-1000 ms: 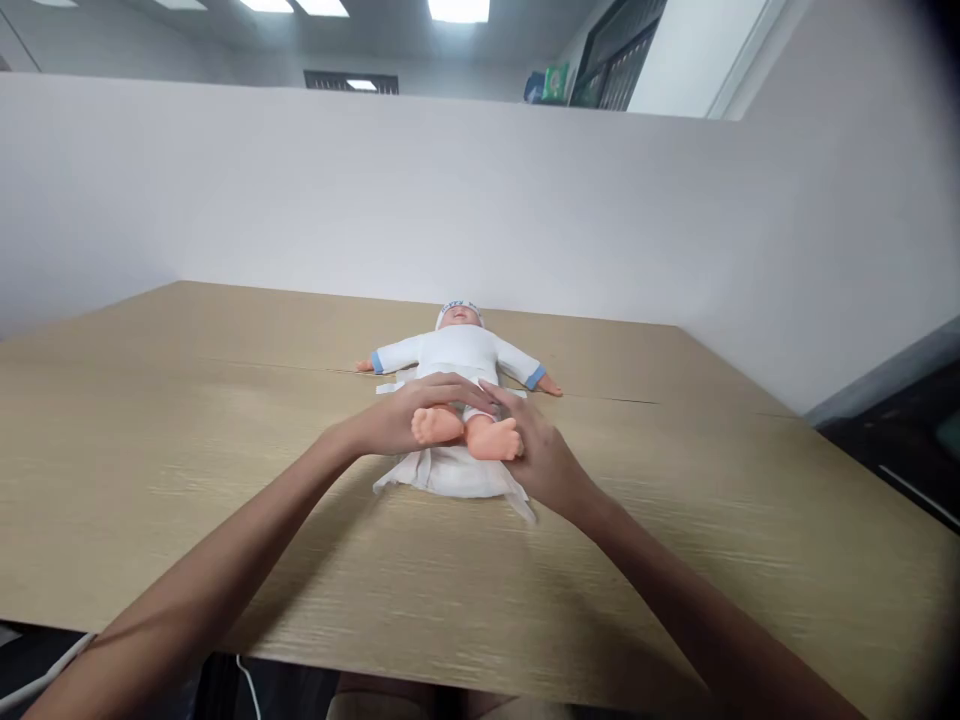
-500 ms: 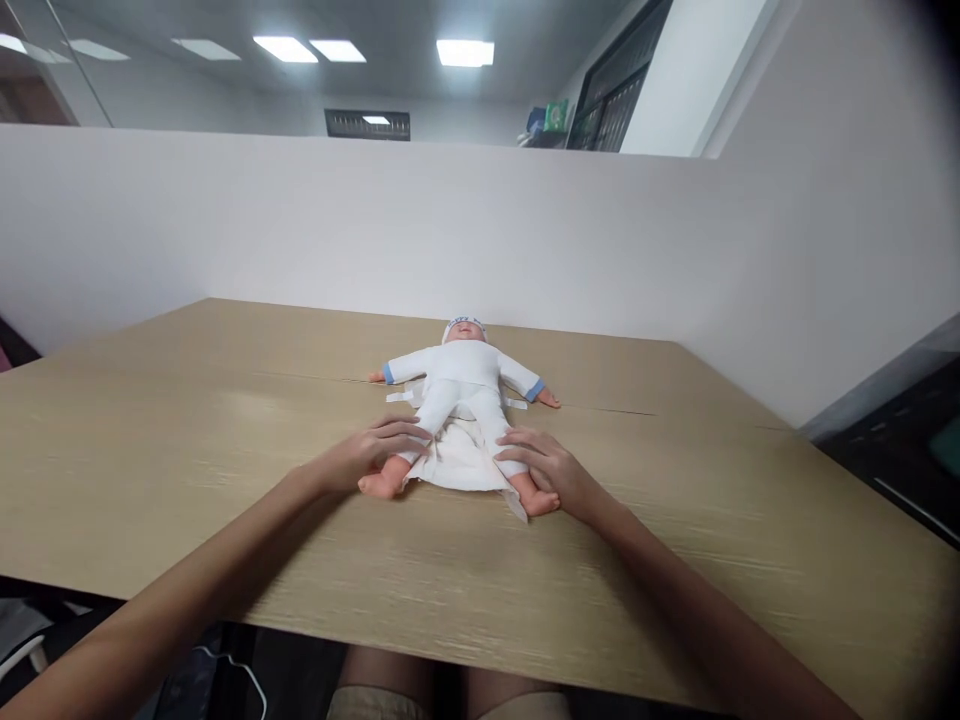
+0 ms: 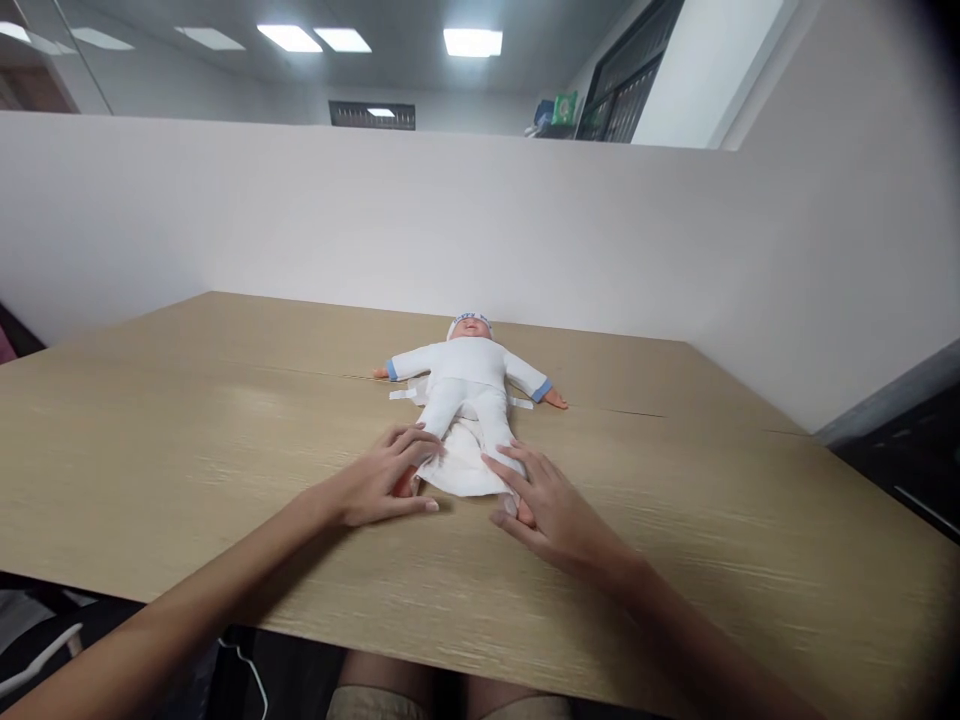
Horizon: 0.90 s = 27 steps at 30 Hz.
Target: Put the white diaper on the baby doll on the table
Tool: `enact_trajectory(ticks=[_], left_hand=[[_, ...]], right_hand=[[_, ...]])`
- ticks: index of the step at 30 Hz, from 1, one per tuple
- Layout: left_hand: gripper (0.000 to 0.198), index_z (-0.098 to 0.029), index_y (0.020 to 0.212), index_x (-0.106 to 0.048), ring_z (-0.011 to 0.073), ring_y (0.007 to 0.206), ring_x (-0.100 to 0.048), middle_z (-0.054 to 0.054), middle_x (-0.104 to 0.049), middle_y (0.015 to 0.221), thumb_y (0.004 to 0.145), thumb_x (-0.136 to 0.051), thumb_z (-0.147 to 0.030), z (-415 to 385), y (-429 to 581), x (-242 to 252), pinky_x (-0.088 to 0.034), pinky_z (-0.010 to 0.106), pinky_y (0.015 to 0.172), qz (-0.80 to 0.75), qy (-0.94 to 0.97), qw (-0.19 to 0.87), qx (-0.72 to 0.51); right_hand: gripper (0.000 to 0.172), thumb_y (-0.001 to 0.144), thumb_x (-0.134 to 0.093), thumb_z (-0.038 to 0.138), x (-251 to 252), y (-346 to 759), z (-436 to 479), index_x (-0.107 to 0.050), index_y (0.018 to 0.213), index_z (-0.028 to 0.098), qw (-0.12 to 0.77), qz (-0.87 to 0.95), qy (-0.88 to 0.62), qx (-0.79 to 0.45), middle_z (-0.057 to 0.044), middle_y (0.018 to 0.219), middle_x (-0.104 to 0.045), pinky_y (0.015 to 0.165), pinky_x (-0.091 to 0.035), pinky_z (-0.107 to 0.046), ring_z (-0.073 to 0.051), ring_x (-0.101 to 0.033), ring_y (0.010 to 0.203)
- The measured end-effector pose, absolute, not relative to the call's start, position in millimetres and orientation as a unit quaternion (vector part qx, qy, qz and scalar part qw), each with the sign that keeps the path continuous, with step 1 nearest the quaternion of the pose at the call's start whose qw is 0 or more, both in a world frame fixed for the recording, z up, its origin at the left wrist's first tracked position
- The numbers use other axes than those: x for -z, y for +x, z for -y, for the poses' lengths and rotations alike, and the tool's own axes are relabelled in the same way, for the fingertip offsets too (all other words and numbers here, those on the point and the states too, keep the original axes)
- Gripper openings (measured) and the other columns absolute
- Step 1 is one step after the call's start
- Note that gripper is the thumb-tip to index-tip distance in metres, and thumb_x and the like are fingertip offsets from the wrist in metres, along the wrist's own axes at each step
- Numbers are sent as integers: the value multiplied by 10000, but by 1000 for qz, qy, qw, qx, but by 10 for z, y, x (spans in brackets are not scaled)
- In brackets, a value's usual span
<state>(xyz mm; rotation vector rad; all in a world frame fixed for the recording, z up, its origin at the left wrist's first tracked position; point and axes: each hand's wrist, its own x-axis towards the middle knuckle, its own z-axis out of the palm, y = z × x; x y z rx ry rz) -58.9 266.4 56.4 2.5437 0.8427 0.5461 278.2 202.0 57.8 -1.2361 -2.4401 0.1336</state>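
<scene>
A baby doll (image 3: 471, 362) in white clothes with blue cuffs and a lettered white cap lies on its back, arms spread and legs apart. Under its hips and between its legs lies an unfolded white diaper (image 3: 461, 470), whose side tabs stick out at the waist. My left hand (image 3: 394, 475) rests over the doll's lower leg and foot on the left, fingers stretched out and thumb apart near the table. Spread over the other lower leg and foot is my right hand (image 3: 544, 500), its thumb beside the diaper's front corner. Both feet are largely hidden by my hands.
The wooden table (image 3: 225, 430) has a thin seam running across it. A white wall (image 3: 375, 220) stands behind, with a glass panel above. A dark object (image 3: 907, 440) is at the right edge; a white cable (image 3: 251, 670) hangs below the table's front edge.
Both hands have slid down the doll's legs toward the feet and turned inward, with the thumbs now showing. The feet are now mostly covered. The view has shifted slightly.
</scene>
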Motion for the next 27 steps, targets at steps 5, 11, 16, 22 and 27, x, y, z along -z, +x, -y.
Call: enact_trajectory(ticks=[5,11,16,22,27], left_hand=[[281,-263,1283,-673,335,1352,-527,85,-642,1498,1061,-591,-415,-2677,-454,-490,-465,539,1182,-335,897,166,-236],[345,-251,1073,-743,306,1145,-638,77,-760,1142,1108,-462,-449,-2978,-365,-714,-507,489,1062,-379,864,182,-279],[402,-229,1224,-726,322,1379,-573,108,-693,1396,1066,-492,-515,-3453,-204,-874,-413,490,1226,-403,808,232,-362],[446,-217,897,-615,259,957,-623,35,-683,933,1013,-524,-637,-4141,28,-974,-495,410,973,-426,748,352,-368],[553,-203,913,-629,251,939,-622,48,-706,925,922,-572,-753,-4511,185,-819,-490,374,910,-429,703,417,-384]], right_hand=[[425,1082,-624,367,-436,2653,-2018,-666,1496,280,241,847,-474,7,-155,1534,-637,1193,-496,-603,-368,-561,1441],[321,1124,-434,252,-599,2599,-2321,-752,1131,207,304,807,-506,-33,-124,1070,-741,936,-562,-465,-301,-670,1020],[315,1087,-480,359,-816,2630,-2879,-732,1167,187,417,767,-478,-94,-147,1263,-704,1115,-489,-463,-303,-649,1217],[403,1035,-518,494,-869,2767,-3726,-773,1104,189,399,706,-556,-182,-114,1151,-785,1044,-523,-463,-324,-691,1110],[404,1009,-576,542,-724,2864,-4202,-814,1091,225,388,675,-562,-280,-49,1147,-832,973,-580,-412,-289,-735,1068]])
